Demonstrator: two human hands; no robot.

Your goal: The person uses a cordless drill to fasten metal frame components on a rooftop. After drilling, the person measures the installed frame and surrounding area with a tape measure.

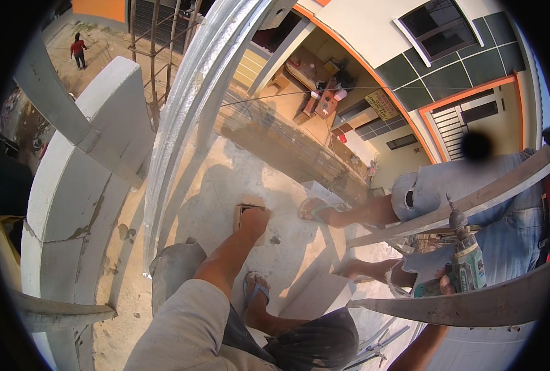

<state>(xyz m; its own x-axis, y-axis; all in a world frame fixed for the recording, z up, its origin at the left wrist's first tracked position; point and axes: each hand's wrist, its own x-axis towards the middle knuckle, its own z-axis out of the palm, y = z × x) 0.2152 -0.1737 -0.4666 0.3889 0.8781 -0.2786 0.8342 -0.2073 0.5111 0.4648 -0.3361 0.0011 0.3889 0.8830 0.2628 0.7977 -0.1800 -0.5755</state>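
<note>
closest is a grey sleeve (176, 324) on the left arm. to the right, past a curved bar (473, 306), the right hand (446, 283) curls around a green drill (470, 264), and most of that hand is hidden. farther down, the left hand (257, 217) dips into a small brown box (252, 200) on the grey floor (219, 198); i cannot tell what its fingers do. near the box is another person's foot (316, 211). far off, someone in a red shirt (77, 47) stands outside.

Building site — bare concrete floor (216, 185); metal channels (185, 117); drill (468, 263).
</note>
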